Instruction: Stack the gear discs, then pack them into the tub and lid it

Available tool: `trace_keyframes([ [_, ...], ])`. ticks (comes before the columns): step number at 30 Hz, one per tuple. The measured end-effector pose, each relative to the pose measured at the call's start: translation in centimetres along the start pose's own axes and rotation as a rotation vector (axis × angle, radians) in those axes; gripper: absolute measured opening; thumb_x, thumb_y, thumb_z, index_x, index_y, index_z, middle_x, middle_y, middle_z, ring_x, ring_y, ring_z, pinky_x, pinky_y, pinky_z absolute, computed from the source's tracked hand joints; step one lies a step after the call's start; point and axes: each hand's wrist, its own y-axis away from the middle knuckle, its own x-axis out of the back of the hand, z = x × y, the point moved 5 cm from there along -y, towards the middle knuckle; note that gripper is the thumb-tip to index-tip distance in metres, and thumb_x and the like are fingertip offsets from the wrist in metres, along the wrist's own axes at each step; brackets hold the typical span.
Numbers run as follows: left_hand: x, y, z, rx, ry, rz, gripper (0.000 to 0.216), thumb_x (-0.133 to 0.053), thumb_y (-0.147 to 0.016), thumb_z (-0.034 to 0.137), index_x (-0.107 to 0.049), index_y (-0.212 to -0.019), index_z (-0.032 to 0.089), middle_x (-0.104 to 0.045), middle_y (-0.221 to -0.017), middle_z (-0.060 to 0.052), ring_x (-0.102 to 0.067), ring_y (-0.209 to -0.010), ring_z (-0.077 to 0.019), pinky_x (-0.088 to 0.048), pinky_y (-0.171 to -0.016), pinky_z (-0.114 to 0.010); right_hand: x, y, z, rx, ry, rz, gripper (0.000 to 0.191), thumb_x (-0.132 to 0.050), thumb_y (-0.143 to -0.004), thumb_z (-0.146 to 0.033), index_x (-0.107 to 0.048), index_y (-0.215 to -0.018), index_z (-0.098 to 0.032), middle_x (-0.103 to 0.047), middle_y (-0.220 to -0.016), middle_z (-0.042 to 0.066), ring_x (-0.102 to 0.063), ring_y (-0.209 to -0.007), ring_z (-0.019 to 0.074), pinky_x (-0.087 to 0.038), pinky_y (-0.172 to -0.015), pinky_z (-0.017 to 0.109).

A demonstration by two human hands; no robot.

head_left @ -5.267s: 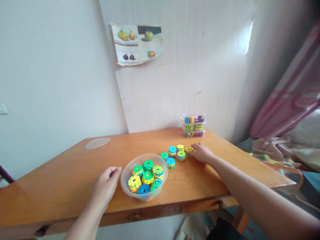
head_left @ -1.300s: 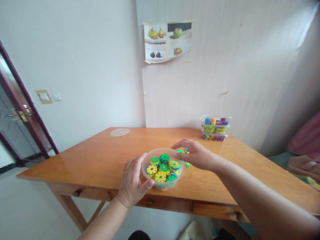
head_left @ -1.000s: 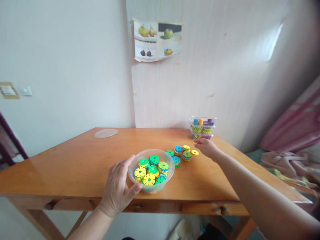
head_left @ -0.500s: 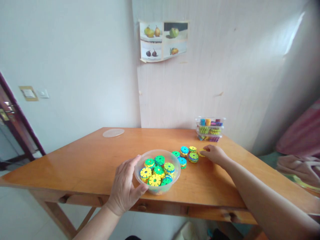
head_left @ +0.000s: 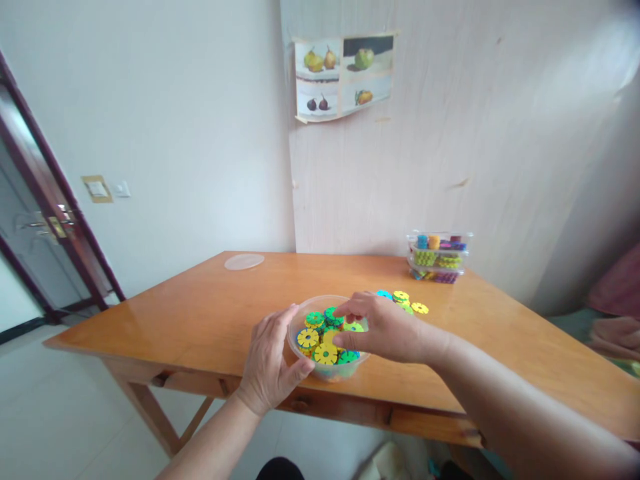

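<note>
1. Clear lid (head_left: 244,261) is lying flat on the table (head_left: 200,313), approx 11 o'clock of the bowl.
2. Left hand (head_left: 273,360) is gripping the clear bowl (head_left: 313,299) from 8 o'clock. Bowl is sitting nr the table's front edge.
3. Right hand (head_left: 385,330) is reaching in from 3 o'clock, fingers curling over the discs (head_left: 326,354); can't tell if it's pinching one.
4. Loose discs (head_left: 410,303) are lying at 2 o'clock, w/ stacked boxes (head_left: 439,257) beyond.
</note>
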Motion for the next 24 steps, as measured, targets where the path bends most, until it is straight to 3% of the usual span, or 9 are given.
trace_keyframes([
  [3, 0.1, 0.0, 0.1, -0.019, -0.008, 0.014, 0.086, -0.035, -0.080, 0.077, -0.036, -0.141, 0.017, -0.046, -0.140, -0.016, -0.041, -0.130, -0.0307, -0.029, -0.110, -0.048, 0.3, 0.1, 1.2, -0.053, -0.033, 0.051, 0.033, -0.064, -0.080, -0.046, -0.071, -0.102, -0.023, -0.067, -0.085, 0.004, -0.059, -0.076, 0.0167, -0.046, -0.068, 0.028],
  [8, 1.2, -0.3, 1.0, -0.050, -0.032, 0.020, 0.077, -0.033, -0.083, 0.074, -0.044, -0.138, 0.021, -0.042, -0.145, -0.013, -0.031, -0.136, -0.0328, -0.024, -0.112, -0.052, 3.3, 2.2, 7.9, -0.333, -0.138, 0.219, 0.031, -0.056, -0.083, -0.044, -0.070, -0.095, -0.020, -0.067, -0.077, 0.002, -0.058, -0.067, 0.0152, -0.044, -0.057, 0.025],
  [11, 1.8, -1.1, 2.4, -0.100, -0.060, -0.069, 0.064, -0.032, -0.087, 0.067, -0.056, -0.129, 0.025, -0.041, -0.147, -0.008, -0.024, -0.140, -0.0335, -0.021, -0.112, -0.055, 5.1, 4.3, 13.1, -0.487, -0.092, 0.359, 0.030, -0.059, -0.079, -0.041, -0.070, -0.094, -0.018, -0.068, -0.079, 0.003, -0.058, -0.070, 0.0161, -0.043, -0.058, 0.025],
  [15, 1.7, -2.4, 4.5, -0.199, -0.106, -0.257, 0.052, -0.038, -0.087, 0.064, -0.068, -0.114, 0.030, -0.040, -0.149, -0.002, -0.017, -0.142, -0.0360, -0.016, -0.112, -0.062, 5.9, 6.8, 18.8, -0.659, 0.012, 0.431, 0.033, -0.057, -0.077, -0.043, -0.071, -0.092, -0.018, -0.065, -0.070, 0.002, -0.056, -0.064, 0.0169, -0.040, -0.053, 0.026],
  [18, 1.5, -3.2, 5.3, -0.235, -0.127, -0.330, 0.046, -0.047, -0.084, 0.065, -0.072, -0.106, 0.033, -0.042, -0.147, -0.001, -0.019, -0.141, -0.0379, -0.011, -0.111, -0.068, 5.5, 7.8, 20.9, -0.694, 0.042, 0.432, 0.032, -0.055, -0.076, -0.042, -0.072, -0.091, -0.019, -0.065, -0.069, 0.002, -0.056, -0.062, 0.0166, -0.039, -0.052, 0.025],
  [24, 1.9, -3.9, 5.4, -0.274, -0.093, -0.343, 0.042, -0.055, -0.078, 0.066, -0.074, -0.091, 0.031, -0.046, -0.145, -0.002, -0.024, -0.140, -0.0398, -0.009, -0.108, -0.073, 5.1, 8.3, 22.5, -0.712, 0.066, 0.423, 0.030, -0.055, -0.075, -0.039, -0.072, -0.090, -0.020, -0.065, -0.069, 0.002, -0.056, -0.063, 0.0173, -0.037, -0.051, 0.025],
])
